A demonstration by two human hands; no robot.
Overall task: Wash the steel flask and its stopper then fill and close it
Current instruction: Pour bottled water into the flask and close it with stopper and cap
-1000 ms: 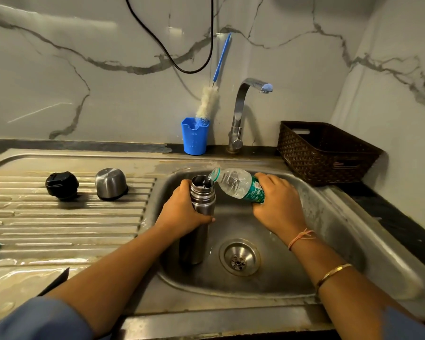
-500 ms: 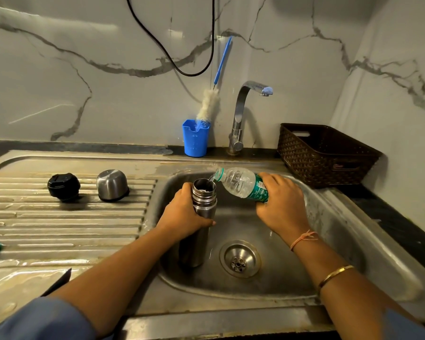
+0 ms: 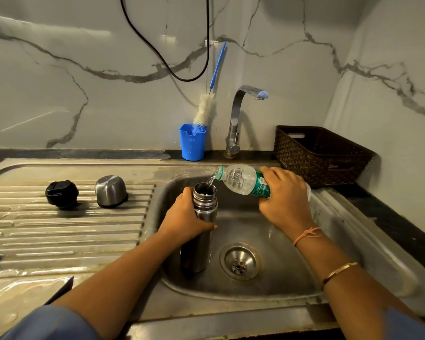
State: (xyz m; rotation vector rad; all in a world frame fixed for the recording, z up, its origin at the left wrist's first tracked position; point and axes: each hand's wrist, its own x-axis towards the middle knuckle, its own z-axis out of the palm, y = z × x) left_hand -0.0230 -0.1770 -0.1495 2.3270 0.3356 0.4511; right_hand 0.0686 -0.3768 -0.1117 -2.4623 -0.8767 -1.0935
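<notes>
flask upright in sink, mouth open | left grip wrapped round its upper body | right grip wrapped round tilted plastic bottle, water pouring in | handling: rigid wet steel, likely slippery, heavier when full; hold mid-body, below threads | stopper on draining surface, well apart

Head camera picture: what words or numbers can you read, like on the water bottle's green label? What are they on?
Green label on the clear plastic water bottle: white print, too small and blurred to read.
Dark brown woven basket: a small raised mark on its front, unreadable.
Tall steel flask, black round stopper, upturned steel cup: no writing visible.
</notes>
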